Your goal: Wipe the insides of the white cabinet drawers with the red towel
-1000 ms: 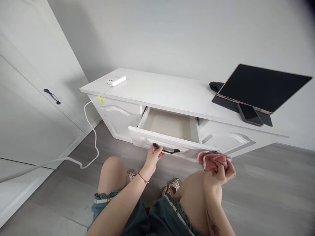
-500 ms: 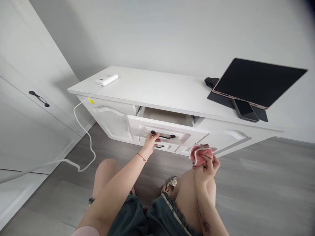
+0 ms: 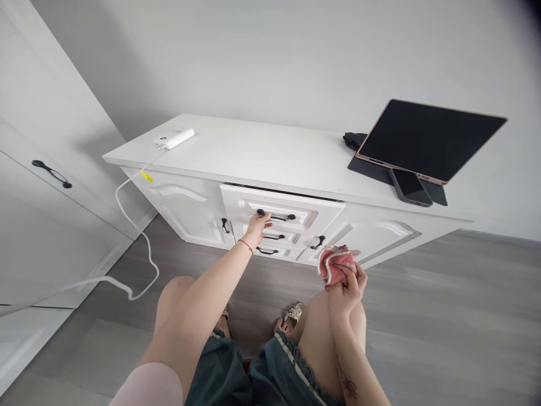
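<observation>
Head view centres on a white panelled drawer (image 3: 287, 206), set at the top middle of a long white cabinet (image 3: 262, 146); a thin dark gap shows under the cabinet top's front edge, so it stands slightly ajar. The left hand (image 3: 256, 228) pinches the left end of the drawer's curved black handle (image 3: 282, 217), while the right hand (image 3: 349, 286) pinches a crumpled pink-red cloth with white edging (image 3: 336, 265), held up before the right-hand door. The step in hand seems to be shutting the drawer; the next move probably calls for a light, even push, with the fingers then letting go. Nothing visible blocks its path. Near the cabinet top's right end, a flat black-screened device with a pink-gold rim (image 3: 431, 138) stands tilted, a dark phone (image 3: 409, 187) by its lower edge and a black bundle (image 3: 354, 140) at its left. By the left end lies a white oblong device (image 3: 180, 138), its thick white cable (image 3: 154, 256) hanging over the front edge, well clear of the drawer.
</observation>
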### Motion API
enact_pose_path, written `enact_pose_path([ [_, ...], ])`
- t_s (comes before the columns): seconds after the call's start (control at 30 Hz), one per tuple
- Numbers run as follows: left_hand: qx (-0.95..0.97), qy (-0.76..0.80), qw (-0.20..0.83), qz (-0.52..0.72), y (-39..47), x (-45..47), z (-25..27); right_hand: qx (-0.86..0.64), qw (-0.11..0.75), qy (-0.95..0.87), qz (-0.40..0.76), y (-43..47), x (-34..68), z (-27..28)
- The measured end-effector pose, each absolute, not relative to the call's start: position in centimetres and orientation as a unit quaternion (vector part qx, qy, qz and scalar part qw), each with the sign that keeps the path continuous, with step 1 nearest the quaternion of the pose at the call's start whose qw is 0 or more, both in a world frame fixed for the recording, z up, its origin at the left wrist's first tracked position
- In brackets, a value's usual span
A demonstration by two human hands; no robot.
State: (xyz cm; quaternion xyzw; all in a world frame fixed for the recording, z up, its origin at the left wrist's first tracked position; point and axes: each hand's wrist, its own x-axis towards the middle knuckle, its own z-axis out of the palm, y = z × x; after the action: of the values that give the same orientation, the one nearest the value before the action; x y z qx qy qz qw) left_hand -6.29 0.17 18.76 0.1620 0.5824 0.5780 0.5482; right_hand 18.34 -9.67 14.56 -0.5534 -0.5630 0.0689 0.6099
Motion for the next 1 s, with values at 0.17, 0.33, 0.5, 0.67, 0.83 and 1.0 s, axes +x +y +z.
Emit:
enact_pose_path([
  [0.17, 0.17, 0.601, 0.523, 0.58, 1.0, -6.1, 18.5, -0.547, 0.608, -0.571, 0.073, -9.7, 18.0, 14.6],
  [0.33, 0.183, 0.614, 0.506, 0.577, 2.0, -5.7, 19.2, -0.549, 0.6, -0.574, 0.092, -9.7, 17.4, 14.2],
  [0.5, 0.2, 0.579, 0.543, 0.574, 0.1, -6.0, 19.2, -0.532, 0.608, -0.582, 0.091, -9.7, 16.7, 14.0],
  [0.67, 0.27, 0.603, 0.569, 0.49, -6.2, -9.2, 15.5, -0.516, 0.62, -0.583, 0.102, -9.6, 16.3, 13.7],
  [0.83, 0.261, 0.666, 0.542, 0.44, -10.8, -14.8, 12.0, -0.491, 0.607, -0.616, 0.107, -9.4, 15.6, 13.4],
  [1.0, 0.215, 0.68, 0.49, 0.501, -12.4, -18.5, 10.4, -0.494, 0.586, -0.628, 0.133, -8.7, 14.4, 12.9],
])
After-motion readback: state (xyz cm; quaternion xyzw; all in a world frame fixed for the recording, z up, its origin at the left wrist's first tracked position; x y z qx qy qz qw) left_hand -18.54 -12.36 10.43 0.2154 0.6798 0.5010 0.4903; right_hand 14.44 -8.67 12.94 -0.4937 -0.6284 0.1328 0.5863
